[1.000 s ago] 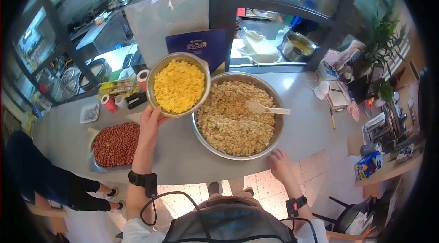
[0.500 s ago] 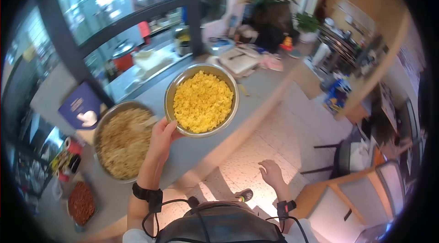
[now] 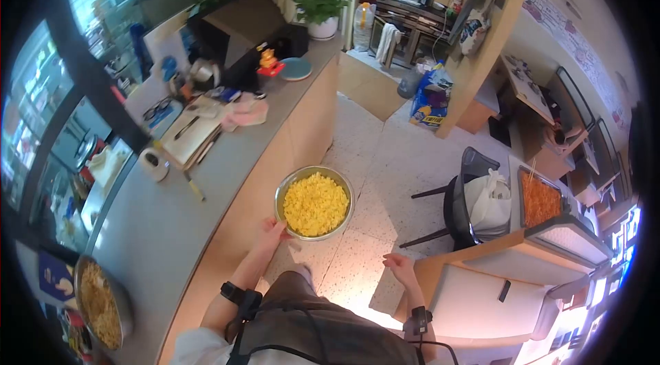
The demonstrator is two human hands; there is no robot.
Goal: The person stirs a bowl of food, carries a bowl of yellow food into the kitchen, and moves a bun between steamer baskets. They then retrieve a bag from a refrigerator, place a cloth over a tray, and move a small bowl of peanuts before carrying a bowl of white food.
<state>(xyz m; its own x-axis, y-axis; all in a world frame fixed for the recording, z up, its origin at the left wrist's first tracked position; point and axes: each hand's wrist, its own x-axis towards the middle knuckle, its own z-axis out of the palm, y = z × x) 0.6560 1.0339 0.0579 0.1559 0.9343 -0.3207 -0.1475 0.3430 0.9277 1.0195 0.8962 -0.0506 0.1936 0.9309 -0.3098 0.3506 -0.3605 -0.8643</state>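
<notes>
Bowl (image 3: 291,181), one, left grip (image 3: 273,229) seemingly around rim (image 3: 351,208)

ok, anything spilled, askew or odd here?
Nothing stands out. The left hand holds the bowl by its edge, yellow food inside, no visible spill on the floor. Counter clutter looks ordinary.

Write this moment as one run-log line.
left hand: holding metal bowl of yellow food | right hand: empty | grey counter: left of bowl

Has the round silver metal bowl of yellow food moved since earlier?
Yes: the bowl went from over the flat grey countertop to beyond its edge.
</notes>
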